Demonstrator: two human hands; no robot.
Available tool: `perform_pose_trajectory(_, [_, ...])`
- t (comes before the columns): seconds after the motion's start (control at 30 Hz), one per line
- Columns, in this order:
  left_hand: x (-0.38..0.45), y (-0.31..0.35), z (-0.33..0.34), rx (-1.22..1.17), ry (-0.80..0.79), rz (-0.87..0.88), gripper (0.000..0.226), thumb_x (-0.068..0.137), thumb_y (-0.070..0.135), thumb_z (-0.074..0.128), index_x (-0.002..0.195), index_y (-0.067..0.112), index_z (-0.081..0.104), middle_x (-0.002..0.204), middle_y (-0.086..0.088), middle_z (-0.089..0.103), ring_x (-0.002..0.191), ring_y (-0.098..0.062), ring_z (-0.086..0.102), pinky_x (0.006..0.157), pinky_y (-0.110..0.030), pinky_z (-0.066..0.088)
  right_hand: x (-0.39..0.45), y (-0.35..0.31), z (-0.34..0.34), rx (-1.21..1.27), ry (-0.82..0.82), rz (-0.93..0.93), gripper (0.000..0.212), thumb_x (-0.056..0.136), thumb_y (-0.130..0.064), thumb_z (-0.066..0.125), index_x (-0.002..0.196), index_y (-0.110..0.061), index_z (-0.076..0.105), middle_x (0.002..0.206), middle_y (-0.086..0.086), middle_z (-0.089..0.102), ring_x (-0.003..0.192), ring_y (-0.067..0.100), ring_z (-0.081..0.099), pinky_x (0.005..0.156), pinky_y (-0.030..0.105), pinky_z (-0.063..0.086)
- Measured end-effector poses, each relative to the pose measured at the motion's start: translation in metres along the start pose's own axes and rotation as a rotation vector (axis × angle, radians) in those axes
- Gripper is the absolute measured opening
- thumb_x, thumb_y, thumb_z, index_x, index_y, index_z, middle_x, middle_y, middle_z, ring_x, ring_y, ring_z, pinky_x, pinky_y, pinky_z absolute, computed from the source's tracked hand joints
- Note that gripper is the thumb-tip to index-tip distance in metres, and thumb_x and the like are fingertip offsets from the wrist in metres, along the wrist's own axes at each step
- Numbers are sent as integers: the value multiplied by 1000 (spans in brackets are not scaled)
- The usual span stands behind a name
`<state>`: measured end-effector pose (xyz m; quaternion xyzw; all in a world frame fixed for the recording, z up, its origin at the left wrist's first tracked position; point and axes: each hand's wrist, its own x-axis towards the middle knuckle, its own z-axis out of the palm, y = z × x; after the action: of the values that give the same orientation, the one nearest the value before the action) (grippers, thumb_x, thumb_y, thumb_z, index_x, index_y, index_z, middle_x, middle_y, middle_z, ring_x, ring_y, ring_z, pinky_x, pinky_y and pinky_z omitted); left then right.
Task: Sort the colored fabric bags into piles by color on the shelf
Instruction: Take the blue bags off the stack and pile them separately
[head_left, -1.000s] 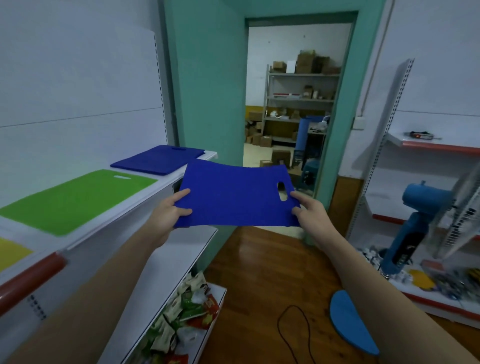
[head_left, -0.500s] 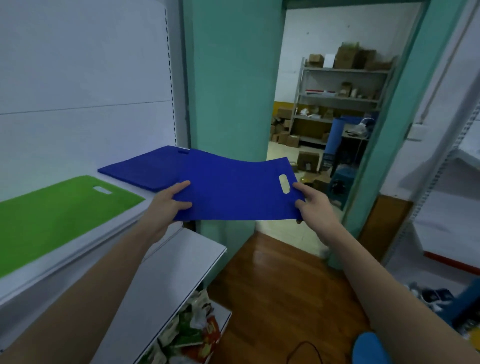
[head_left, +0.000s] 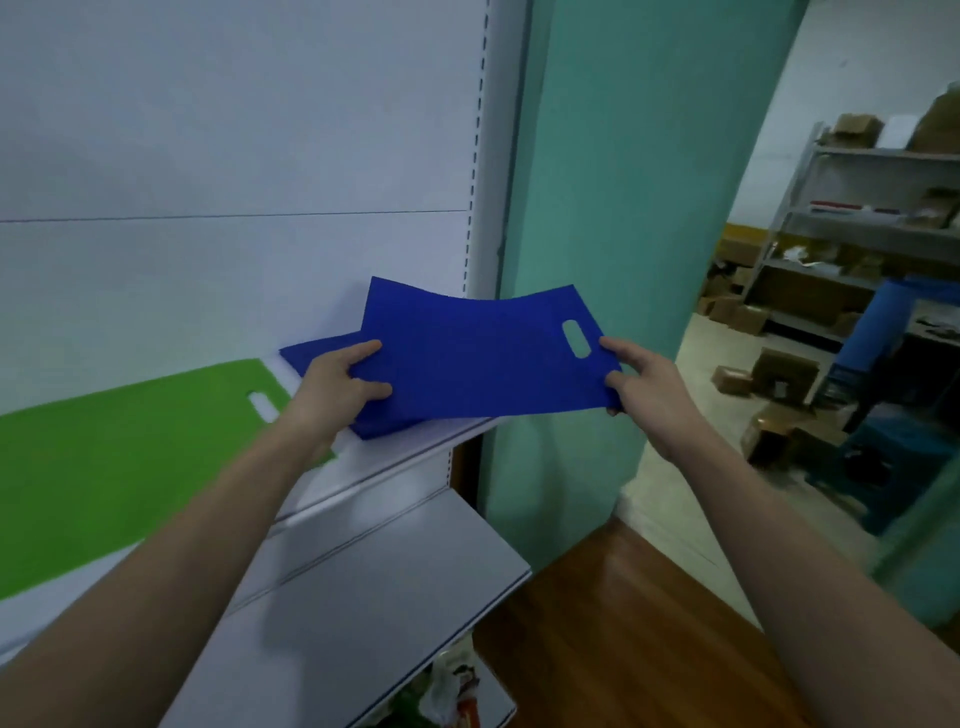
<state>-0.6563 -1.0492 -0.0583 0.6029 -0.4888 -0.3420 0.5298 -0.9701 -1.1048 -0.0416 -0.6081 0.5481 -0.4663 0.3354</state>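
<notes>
we hold a blue fabric bag (head_left: 483, 358) flat above the blue pile (head_left: 317, 356) on the shelf (head_left: 415, 441). our left hand (head_left: 337, 387) pinches its left edge, our right hand (head_left: 636, 382) pinches the edge by the handle slot. a green bag (head_left: 130, 457) lies on the shelf just left of the pile.

White shelving back panel (head_left: 234, 156), teal wall (head_left: 613, 208), wooden floor (head_left: 623, 634), storeroom rack (head_left: 857, 218) (boxes stacked) beyond doorway
</notes>
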Motion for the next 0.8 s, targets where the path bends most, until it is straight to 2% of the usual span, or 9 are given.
perform_pose_trajectory(0.17, [6, -7, -9, 172, 204, -75, 67, 81, 3, 76, 143, 9, 50, 136, -10, 57, 112, -25, 62, 101, -39, 49, 70, 8, 37, -23, -145, -111, 48, 89, 10, 44, 131, -7, 57, 123, 5, 59, 59, 11, 56, 44, 16, 44])
perform_pose_trajectory(0.27, [4, -6, -3, 340, 299, -110, 68, 81, 6, 78, 142, 8, 49, 137, -10, 54, 117, -27, 59, 103, -37, 47, 102, 13, 56, -110, -244, -151, 47, 90, 8, 44, 133, -6, 56, 124, 4, 58, 56, 12, 53, 44, 16, 44])
perform_pose_trajectory(0.3, [5, -6, -1, 399, 319, -123, 68, 80, 8, 78, 142, 7, 50, 137, -11, 54, 117, -27, 58, 102, -36, 46, 110, 14, 61, -141, -270, -171, 46, 90, 8, 44, 133, -5, 56, 123, 3, 58, 62, 13, 55, 49, 16, 46])
perform_pose_trajectory(0.37, [6, -7, 4, 526, 338, -160, 67, 80, 13, 79, 141, 6, 52, 135, -13, 57, 117, -28, 58, 102, -36, 45, 123, 15, 69, -212, -309, -223, 44, 89, 8, 46, 131, -3, 58, 125, 7, 60, 85, 17, 59, 70, 20, 49])
perform_pose_trajectory(0.4, [6, -8, 6, 575, 342, -185, 66, 80, 15, 79, 139, 6, 53, 134, -14, 58, 117, -28, 58, 102, -34, 45, 128, 16, 73, -258, -323, -253, 44, 89, 7, 48, 129, -3, 59, 127, 10, 61, 96, 19, 58, 79, 23, 46])
perform_pose_trajectory(0.5, [6, -11, 14, 659, 362, -266, 60, 82, 19, 78, 135, 3, 55, 135, -13, 58, 118, -28, 56, 98, -30, 42, 144, 24, 82, -395, -383, -327, 43, 89, 0, 52, 132, -4, 59, 132, 12, 60, 112, 27, 57, 85, 25, 41])
perform_pose_trajectory(0.63, [8, -11, 23, 698, 407, -332, 44, 84, 23, 76, 123, 9, 63, 120, -16, 61, 117, -31, 57, 93, -31, 44, 155, 32, 87, -494, -438, -366, 40, 95, -5, 53, 135, -4, 55, 133, 17, 57, 113, 32, 57, 93, 33, 45])
perform_pose_trajectory(0.73, [10, -8, 29, 777, 420, -345, 55, 86, 30, 74, 133, 6, 58, 133, -13, 59, 120, -29, 55, 100, -32, 43, 160, 39, 84, -564, -407, -422, 36, 96, -10, 54, 132, -5, 58, 131, 18, 51, 112, 32, 54, 93, 35, 45])
perform_pose_trajectory(0.8, [9, -7, 32, 818, 416, -341, 55, 88, 32, 71, 135, 9, 57, 138, -13, 56, 125, -28, 52, 103, -32, 39, 162, 42, 82, -583, -382, -452, 37, 96, -15, 57, 132, -6, 58, 130, 18, 48, 118, 32, 49, 99, 37, 43])
